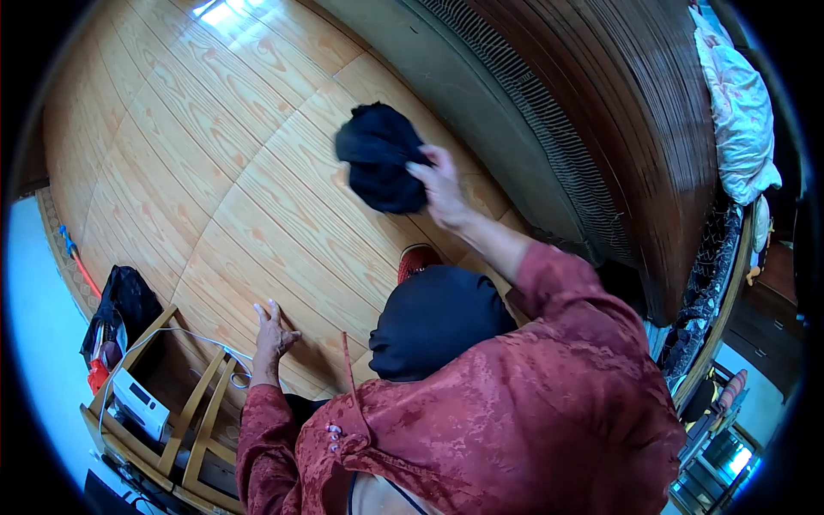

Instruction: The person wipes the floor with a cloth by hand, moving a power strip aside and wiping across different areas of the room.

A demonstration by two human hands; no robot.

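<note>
In the head view, my right hand point(441, 187) pinches a black cloth point(384, 159) by its right edge. The cloth hangs bunched above the wooden floor, and its left side is a little blurred by motion. What kind of cloth item it is, I cannot tell. My left hand point(275, 340) is held out at the lower left with its fingers spread and nothing in them. Between the two arms shows my dark-clothed knee point(439, 322), with a red shoe point(418, 260) just past it.
A long brown piece of furniture with a ribbed band point(549, 112) runs along the right. At the lower left stand a wooden frame point(193, 412), a white box-shaped device point(142, 403) with a cable, and a black bag point(124, 300). Pale patterned bedding point(742, 120) lies at the far right.
</note>
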